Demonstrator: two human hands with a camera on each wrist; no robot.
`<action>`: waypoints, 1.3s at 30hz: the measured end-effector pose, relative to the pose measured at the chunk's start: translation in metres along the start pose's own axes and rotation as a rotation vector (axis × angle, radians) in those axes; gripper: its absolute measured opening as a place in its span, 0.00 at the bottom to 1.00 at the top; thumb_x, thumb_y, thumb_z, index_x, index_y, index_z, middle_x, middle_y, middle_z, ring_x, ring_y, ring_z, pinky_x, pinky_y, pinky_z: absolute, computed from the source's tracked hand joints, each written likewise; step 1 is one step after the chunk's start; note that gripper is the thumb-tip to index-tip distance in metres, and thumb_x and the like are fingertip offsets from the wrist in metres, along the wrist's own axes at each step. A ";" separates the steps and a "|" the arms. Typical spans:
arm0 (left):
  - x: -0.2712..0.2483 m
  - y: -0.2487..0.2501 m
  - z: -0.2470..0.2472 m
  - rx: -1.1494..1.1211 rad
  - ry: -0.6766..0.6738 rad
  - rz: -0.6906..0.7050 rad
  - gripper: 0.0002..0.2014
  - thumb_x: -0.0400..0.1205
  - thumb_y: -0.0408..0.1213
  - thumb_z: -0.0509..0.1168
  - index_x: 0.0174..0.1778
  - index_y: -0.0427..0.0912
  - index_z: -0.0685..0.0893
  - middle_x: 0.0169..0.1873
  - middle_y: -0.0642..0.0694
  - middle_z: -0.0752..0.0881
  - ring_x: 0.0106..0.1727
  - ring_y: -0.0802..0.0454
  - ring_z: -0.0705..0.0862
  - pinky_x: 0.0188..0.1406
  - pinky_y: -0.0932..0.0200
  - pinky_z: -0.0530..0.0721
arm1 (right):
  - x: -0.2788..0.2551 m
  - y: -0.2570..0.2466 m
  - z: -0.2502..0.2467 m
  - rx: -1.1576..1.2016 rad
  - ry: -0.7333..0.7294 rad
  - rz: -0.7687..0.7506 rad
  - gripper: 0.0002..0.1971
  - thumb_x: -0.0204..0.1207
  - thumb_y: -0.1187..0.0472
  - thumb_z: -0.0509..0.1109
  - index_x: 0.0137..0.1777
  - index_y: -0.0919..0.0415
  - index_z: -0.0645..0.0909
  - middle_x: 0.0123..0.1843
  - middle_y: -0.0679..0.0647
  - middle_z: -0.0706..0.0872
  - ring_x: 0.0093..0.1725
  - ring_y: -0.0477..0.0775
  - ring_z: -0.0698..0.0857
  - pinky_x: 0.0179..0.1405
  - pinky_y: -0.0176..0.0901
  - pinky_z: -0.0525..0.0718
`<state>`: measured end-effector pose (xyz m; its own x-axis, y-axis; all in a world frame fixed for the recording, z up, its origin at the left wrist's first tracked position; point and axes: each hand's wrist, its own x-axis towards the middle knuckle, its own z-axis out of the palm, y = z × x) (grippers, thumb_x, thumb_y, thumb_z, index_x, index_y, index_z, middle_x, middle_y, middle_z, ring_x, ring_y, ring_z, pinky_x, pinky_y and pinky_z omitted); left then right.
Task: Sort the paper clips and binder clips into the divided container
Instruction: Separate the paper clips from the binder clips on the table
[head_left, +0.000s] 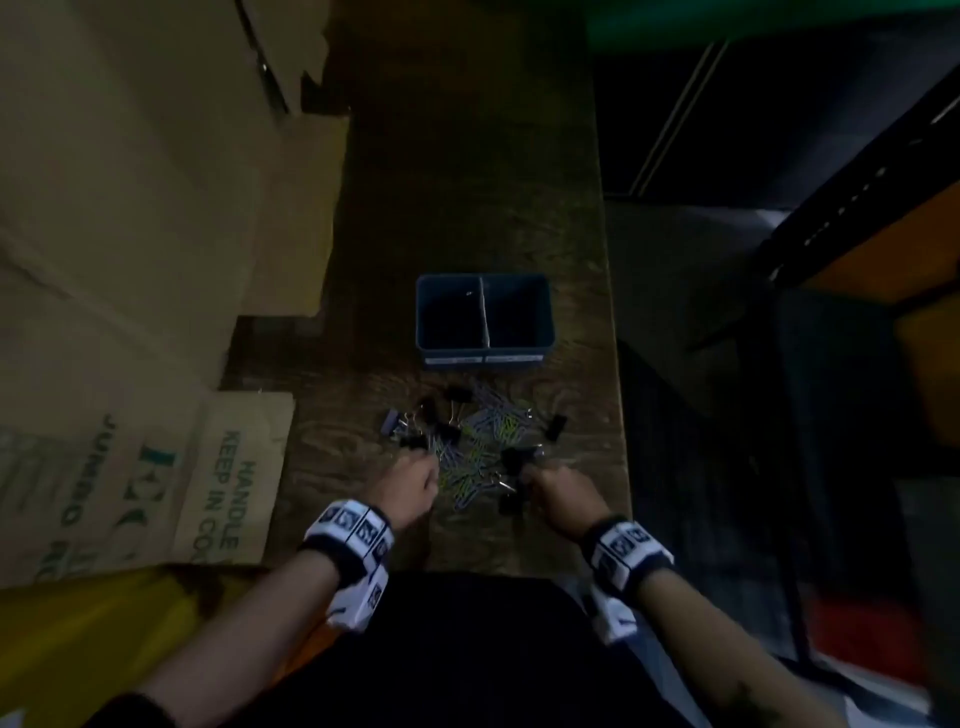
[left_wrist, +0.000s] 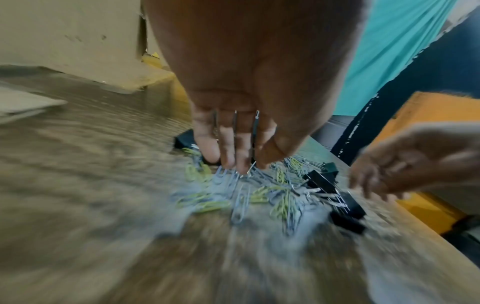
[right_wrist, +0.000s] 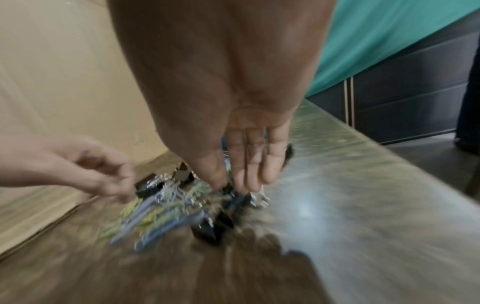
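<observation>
Sorting looks barely begun: the divided container (head_left: 485, 319) seems nearly empty, both compartments dark, while the mixed pile of paper clips (head_left: 485, 447) and binder clips (head_left: 454, 397) lies on the table (head_left: 467, 208) just in front of it. At the pile's left edge, the left hand (head_left: 410, 480) reaches down, fingers pressed together, tips on the paper clips. On the right, the right hand (head_left: 558, 493) dips fingertips toward a black binder clip; whether it pinches it, I cannot tell.
</observation>
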<state>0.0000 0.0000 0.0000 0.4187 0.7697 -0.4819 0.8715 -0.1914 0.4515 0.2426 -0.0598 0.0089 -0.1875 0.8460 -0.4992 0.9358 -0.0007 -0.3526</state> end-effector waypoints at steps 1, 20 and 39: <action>0.007 0.002 0.000 0.018 0.032 0.016 0.04 0.79 0.34 0.59 0.46 0.42 0.79 0.49 0.45 0.81 0.54 0.46 0.75 0.47 0.54 0.70 | 0.009 -0.001 0.000 0.008 0.035 -0.029 0.13 0.78 0.59 0.65 0.62 0.54 0.79 0.59 0.62 0.85 0.54 0.69 0.85 0.43 0.53 0.80; 0.050 -0.079 -0.038 0.011 0.299 -0.294 0.06 0.81 0.36 0.64 0.53 0.45 0.81 0.58 0.39 0.78 0.51 0.36 0.81 0.41 0.53 0.74 | 0.014 0.026 0.022 -0.021 0.164 -0.068 0.24 0.70 0.64 0.76 0.67 0.55 0.79 0.64 0.59 0.78 0.63 0.63 0.76 0.36 0.53 0.85; 0.062 -0.051 -0.012 0.216 0.270 0.119 0.11 0.80 0.36 0.66 0.58 0.42 0.83 0.50 0.40 0.79 0.48 0.39 0.81 0.45 0.45 0.82 | 0.090 -0.047 0.007 -0.059 0.141 -0.244 0.19 0.73 0.64 0.71 0.65 0.60 0.80 0.59 0.63 0.82 0.57 0.65 0.79 0.45 0.60 0.85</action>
<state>-0.0215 0.0652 -0.0442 0.4632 0.8617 -0.2074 0.8667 -0.3914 0.3092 0.1799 0.0120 -0.0253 -0.3694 0.8832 -0.2889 0.8848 0.2392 -0.4000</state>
